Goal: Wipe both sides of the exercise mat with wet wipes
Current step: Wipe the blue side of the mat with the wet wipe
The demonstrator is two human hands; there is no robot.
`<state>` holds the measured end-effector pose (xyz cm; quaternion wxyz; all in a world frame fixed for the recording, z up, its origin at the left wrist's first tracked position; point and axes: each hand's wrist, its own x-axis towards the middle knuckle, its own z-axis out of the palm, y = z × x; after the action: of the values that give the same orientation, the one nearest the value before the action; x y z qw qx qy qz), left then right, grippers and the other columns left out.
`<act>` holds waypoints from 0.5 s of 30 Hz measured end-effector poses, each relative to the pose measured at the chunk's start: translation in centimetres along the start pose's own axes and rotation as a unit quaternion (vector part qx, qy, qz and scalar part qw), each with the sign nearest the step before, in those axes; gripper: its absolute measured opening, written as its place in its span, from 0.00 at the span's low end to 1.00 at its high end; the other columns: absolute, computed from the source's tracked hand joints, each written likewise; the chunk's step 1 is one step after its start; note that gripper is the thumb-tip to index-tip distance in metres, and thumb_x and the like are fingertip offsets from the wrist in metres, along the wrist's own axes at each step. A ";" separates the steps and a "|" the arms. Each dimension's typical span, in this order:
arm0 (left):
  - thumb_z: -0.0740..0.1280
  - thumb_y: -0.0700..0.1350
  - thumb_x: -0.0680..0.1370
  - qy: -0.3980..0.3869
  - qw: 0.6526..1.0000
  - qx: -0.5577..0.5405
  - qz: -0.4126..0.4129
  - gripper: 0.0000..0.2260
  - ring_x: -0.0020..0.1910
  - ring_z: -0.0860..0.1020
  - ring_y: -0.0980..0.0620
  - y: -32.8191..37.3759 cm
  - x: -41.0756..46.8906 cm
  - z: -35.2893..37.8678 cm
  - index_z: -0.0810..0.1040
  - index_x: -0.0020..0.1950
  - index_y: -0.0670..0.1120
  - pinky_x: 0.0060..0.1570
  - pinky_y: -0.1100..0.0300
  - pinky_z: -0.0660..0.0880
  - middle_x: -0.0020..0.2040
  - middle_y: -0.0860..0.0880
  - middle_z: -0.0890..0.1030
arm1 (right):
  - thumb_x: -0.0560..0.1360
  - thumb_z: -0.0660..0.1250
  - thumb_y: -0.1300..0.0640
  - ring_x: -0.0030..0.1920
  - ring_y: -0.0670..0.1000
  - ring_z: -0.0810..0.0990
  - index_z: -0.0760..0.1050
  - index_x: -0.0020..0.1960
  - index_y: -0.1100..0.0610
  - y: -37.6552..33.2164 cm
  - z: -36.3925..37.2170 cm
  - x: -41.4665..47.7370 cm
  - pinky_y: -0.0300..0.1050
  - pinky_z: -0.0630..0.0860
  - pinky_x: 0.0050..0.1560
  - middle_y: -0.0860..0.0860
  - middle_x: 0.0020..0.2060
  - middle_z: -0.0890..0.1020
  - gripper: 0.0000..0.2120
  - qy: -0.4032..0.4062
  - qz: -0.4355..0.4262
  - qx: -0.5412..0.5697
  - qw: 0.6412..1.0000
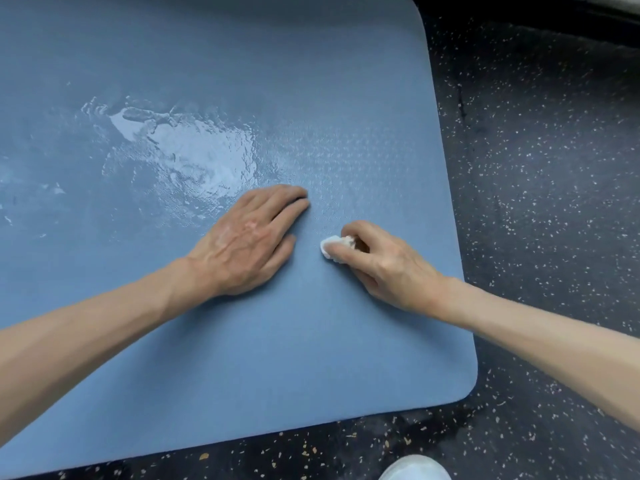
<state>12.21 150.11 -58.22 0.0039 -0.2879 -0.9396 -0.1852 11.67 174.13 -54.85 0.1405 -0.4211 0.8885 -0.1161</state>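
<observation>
A blue exercise mat (242, 341) lies flat on the floor and fills most of the view. A shiny wet patch (194, 150) spreads across its middle. My left hand (249, 240) lies flat on the mat with straight fingers, just below the wet patch. To its right, my right hand (381, 265) pinches a small crumpled white wet wipe (334, 245) and holds it against the mat. The two hands are a short gap apart.
Dark speckled flooring (536, 168) surrounds the mat on the right and along the near edge. The mat's rounded near-right corner (464, 393) is close to me. A white shoe tip (415, 469) shows at the bottom edge.
</observation>
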 end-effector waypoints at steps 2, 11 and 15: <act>0.57 0.46 0.78 0.013 1.000 -0.003 -0.008 0.21 0.67 0.70 0.42 -0.4 0.1 0.2 0.71 0.69 0.36 0.67 0.49 0.65 0.68 0.40 0.72 | 0.82 0.51 0.51 0.43 0.54 0.70 0.71 0.64 0.57 -0.3 0.4 -0.2 0.45 0.70 0.41 0.58 0.50 0.74 0.18 0.030 -0.012 0.018 0.999; 0.59 0.44 0.77 0.061 0.998 0.003 -0.028 0.18 0.62 0.72 0.42 -3.9 4.4 -0.3 0.73 0.64 0.37 0.62 0.49 0.68 0.63 0.41 0.74 | 0.78 0.60 0.66 0.40 0.58 0.73 0.80 0.55 0.63 4.3 -1.2 6.5 0.52 0.74 0.38 0.60 0.45 0.75 0.11 0.166 0.040 0.032 0.985; 0.58 0.46 0.77 0.078 0.996 0.024 -0.045 0.17 0.59 0.72 0.41 -6.0 6.5 -1.0 0.74 0.61 0.38 0.58 0.47 0.70 0.60 0.41 0.74 | 0.77 0.61 0.66 0.41 0.58 0.76 0.82 0.52 0.62 4.9 -1.9 7.0 0.45 0.74 0.42 0.60 0.45 0.77 0.12 0.139 -0.008 0.073 0.988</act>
<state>3.42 148.70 -58.63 0.0758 -0.2301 -0.9526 -0.1839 3.23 171.87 -55.75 0.0453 -0.3968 0.8851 -0.2389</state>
